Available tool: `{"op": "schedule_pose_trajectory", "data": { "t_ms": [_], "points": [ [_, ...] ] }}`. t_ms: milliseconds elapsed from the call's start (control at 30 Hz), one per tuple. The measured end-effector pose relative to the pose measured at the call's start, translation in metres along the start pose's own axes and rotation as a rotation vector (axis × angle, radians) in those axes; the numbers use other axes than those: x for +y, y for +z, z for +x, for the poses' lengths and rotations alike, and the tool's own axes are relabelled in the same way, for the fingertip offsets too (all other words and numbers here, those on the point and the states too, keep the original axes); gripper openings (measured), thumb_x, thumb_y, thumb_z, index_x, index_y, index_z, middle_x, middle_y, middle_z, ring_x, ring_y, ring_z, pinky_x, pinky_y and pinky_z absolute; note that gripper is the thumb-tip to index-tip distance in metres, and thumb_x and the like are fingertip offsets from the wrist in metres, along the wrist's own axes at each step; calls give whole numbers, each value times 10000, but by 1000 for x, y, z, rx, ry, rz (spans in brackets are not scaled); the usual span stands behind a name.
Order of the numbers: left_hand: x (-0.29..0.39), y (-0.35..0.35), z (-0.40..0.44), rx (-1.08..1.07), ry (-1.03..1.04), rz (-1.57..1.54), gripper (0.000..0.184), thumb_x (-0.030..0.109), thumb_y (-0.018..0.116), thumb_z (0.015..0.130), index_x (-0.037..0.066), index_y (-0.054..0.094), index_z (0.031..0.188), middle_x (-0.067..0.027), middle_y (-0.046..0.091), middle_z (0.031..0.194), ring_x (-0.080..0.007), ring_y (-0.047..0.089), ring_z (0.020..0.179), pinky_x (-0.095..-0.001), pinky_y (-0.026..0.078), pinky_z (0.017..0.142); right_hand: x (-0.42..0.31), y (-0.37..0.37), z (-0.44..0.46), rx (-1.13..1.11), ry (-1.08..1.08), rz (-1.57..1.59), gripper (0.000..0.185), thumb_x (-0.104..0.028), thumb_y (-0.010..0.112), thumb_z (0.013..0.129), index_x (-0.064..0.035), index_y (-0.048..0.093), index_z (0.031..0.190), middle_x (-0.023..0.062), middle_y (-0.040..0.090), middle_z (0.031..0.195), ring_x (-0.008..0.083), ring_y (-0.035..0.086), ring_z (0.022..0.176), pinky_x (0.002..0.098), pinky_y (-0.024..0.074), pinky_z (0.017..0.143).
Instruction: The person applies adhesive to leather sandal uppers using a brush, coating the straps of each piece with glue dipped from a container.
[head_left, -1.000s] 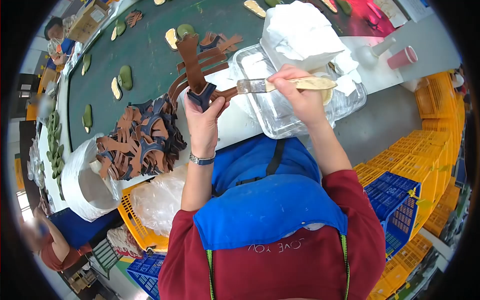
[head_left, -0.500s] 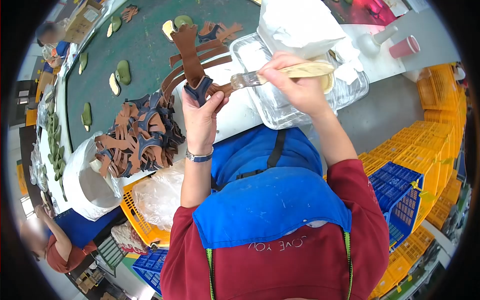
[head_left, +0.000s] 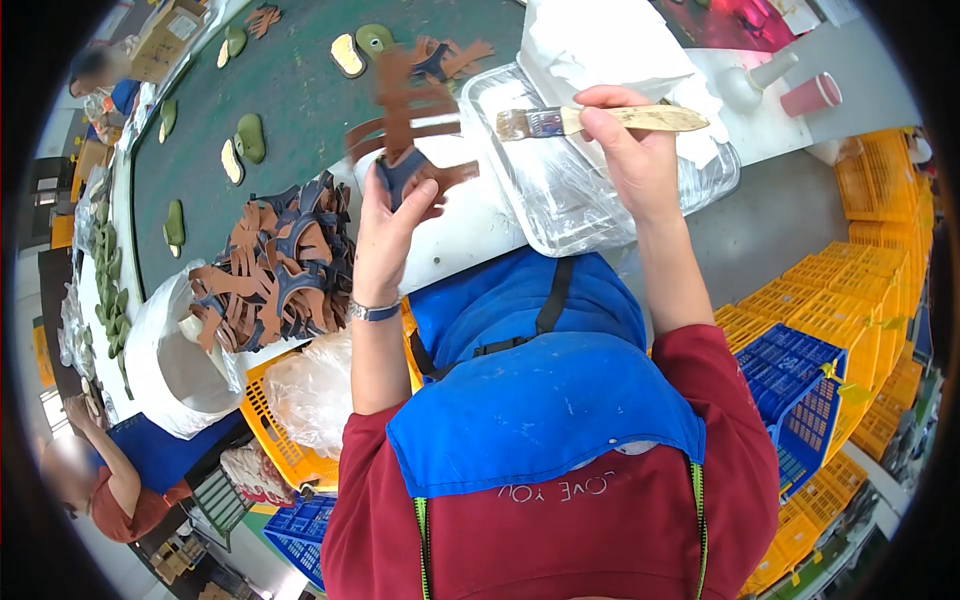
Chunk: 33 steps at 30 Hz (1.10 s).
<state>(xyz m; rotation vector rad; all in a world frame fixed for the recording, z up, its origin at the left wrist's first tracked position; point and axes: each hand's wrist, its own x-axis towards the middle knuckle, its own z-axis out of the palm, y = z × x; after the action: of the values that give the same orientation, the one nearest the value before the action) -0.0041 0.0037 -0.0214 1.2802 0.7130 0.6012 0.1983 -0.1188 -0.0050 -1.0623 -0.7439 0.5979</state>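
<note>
My left hand (head_left: pixel 393 215) is closed around a sandal upper (head_left: pixel 403 165), brown straps with a navy heel part; its straps fan out above the fingers, slightly blurred. In my right hand (head_left: pixel 637 150) is a paintbrush (head_left: pixel 655 118) with a pale wooden handle, its bristles pointing left, apart from the upper. Below the brush lies a plastic-wrapped tray (head_left: pixel 560 215) on the white table edge. To the left of my left hand is a heap of similar brown and navy uppers (head_left: pixel 285 265).
Green soles (head_left: pixel 250 138) with cream-coloured pieces lie spread over the green belt (head_left: pixel 300 95). A white bag (head_left: pixel 600 50), a pink cup (head_left: pixel 810 94) and a white bottle (head_left: pixel 740 88) stand at the right. Yellow crates (head_left: pixel 800 290) line the right side. Two people are at the left.
My right hand has drawn the brush up and right, off the strap. The upper in my left hand has shifted slightly, its straps swinging right. More of the tray's contents is covered by my hand.
</note>
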Motion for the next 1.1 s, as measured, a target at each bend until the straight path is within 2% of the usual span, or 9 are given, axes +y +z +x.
{"op": "schedule_pose_trajectory", "data": {
  "t_ms": [133,200,333,400,567,700,800,933,1100],
  "points": [
    [14,-18,1,5,211,776,427,166,575,805,-5,440,1172,-128,612,761,-127,564,661,-268,446,611,9,-9,-2,53,19,249,162,-86,606,791,27,591,907,45,575,780,90,489,654,220,416,606],
    [35,-16,-6,50,156,875,332,161,571,810,7,496,1094,-112,602,661,-104,542,576,-247,429,547,12,-11,-1,62,44,378,161,-94,600,801,22,588,912,42,564,758,85,474,625,229,415,584],
    [46,-25,-11,134,317,726,187,155,546,839,11,555,957,-66,575,622,-61,494,487,-204,376,450,2,-12,-1,127,89,393,155,-117,575,826,10,572,914,23,526,692,73,458,593,232,396,536],
    [52,-31,-13,51,284,612,216,167,519,858,-2,546,990,-35,555,620,-53,481,478,-194,368,440,-3,-14,3,78,86,424,157,-125,566,834,10,570,914,21,518,678,68,445,577,226,384,516],
    [63,-38,-9,-302,-114,232,273,193,460,890,-23,542,1033,11,505,619,-36,451,454,-169,350,413,-21,3,22,-94,28,367,148,-111,539,846,16,564,920,32,524,680,58,414,531,200,351,471],
    [70,-36,-1,-450,-283,269,263,198,443,882,24,561,1040,43,474,568,-21,396,413,-153,280,370,-39,39,33,-301,-69,-5,126,-123,592,805,-1,609,828,4,554,667,30,438,544,184,349,469],
    [74,-25,-4,-449,-286,260,252,200,439,879,44,583,1014,63,443,518,-12,354,400,-148,250,366,-37,55,34,-518,-109,-314,123,-122,602,798,-2,605,824,16,585,736,45,479,628,192,373,535],
    [65,-31,-5,-504,-241,211,249,201,442,879,42,597,991,66,434,510,-8,347,397,-150,247,365,-30,57,38,-545,-36,-428,108,-119,618,781,-14,620,810,-11,584,716,39,488,637,185,385,557],
    [61,-33,-3,-506,-257,174,253,202,439,880,36,604,977,65,429,495,-7,338,397,-154,241,364,-34,58,36,-456,-130,-397,117,-132,615,777,-16,619,794,-24,544,645,28,458,572,182,360,502]
  ]
}}
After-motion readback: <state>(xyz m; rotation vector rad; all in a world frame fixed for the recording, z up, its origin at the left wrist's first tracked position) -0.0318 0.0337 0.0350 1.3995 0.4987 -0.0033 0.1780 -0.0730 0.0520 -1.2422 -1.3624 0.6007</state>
